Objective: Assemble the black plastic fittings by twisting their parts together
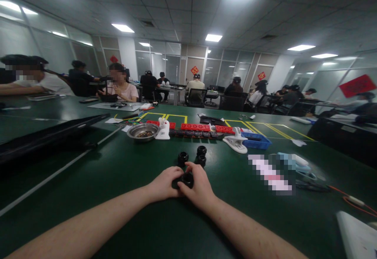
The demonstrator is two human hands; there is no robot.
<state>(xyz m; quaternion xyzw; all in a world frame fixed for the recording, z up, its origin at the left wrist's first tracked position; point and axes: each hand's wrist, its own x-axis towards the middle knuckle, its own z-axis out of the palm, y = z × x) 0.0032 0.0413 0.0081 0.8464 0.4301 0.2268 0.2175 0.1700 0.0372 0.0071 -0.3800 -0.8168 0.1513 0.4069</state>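
Over the near middle of the green table, my left hand (167,183) and my right hand (199,183) meet around a black, hollow, round part (186,179). The thumb and fingers of my right hand close about its sides, with its dark opening facing up. My left hand curls against its left side, where some of the black part is hidden by the fingers. Just beyond my fingertips stand three similar black ring-topped parts: one on the left (183,157), one at the back right (202,150) and one in front of it (201,160).
Farther back are a metal bowl (136,134) with small pieces, white clamps (236,141), a row of red blocks (195,126) and a blue tray (257,141). A black monitor-like panel (53,135) lies left. A pale device (355,233) sits at right. Other people sit beyond.
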